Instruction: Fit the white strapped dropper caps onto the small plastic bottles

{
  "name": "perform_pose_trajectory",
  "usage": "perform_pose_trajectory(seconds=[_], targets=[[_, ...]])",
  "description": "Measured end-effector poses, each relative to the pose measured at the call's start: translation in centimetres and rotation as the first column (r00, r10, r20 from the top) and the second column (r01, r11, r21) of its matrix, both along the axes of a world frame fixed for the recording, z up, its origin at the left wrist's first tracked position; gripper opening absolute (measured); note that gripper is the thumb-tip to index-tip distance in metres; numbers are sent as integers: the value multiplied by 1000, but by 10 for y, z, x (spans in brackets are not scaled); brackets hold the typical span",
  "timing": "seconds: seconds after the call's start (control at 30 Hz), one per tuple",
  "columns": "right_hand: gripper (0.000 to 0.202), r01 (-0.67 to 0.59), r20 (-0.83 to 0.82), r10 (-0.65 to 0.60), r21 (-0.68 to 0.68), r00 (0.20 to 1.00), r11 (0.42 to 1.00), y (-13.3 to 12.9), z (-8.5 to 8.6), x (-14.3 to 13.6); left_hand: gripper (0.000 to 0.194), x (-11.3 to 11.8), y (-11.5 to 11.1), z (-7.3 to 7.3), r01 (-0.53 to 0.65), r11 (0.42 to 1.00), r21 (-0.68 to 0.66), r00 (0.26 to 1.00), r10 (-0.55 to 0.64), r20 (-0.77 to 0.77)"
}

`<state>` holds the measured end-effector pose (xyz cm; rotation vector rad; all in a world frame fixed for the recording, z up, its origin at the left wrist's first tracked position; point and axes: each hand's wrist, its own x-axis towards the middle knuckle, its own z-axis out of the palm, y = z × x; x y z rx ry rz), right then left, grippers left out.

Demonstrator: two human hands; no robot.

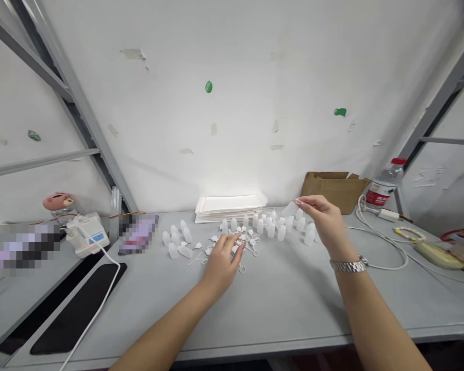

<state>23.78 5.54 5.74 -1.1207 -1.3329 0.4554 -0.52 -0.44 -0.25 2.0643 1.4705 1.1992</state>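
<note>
Before you, the grey surface [278,304] carried small translucent bottles [281,233] and white ringed pieces [255,253] around twelve o'clock, stacked white trays [232,207] behind them, a cardboard box [332,193] and red-capped bottle [382,188] toward one, and a black mat [79,309] at ten.

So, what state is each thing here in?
Brown cardboard box: open.
Clear plastic drink bottle with red cap: capped, upright.
Shallow white rectangular trays: stacked.
Small translucent white plastic bottles: some upright, some lying.
Right hand: pinching one such bottle, tilted.
Left hand: fingers bent over small white plastic pieces.
</note>
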Motion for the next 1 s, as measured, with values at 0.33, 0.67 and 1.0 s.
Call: perform_pose_trajectory(seconds=[0.33,0.67,1.0], targets=[[22,-519,-64,520,-237,852,821,-22,-28,-81,33,3,2,4,46,992,-117,944,-5,329],[26,-444,175,499,-279,849,852,-23,-31,-82,29,3,8,-8,22,996,-81,932,9,363],[19,-21,596,338,-474,729,880,-8,-65,-74,30,-1,12,-1,21,992,-128,819,56,571]])
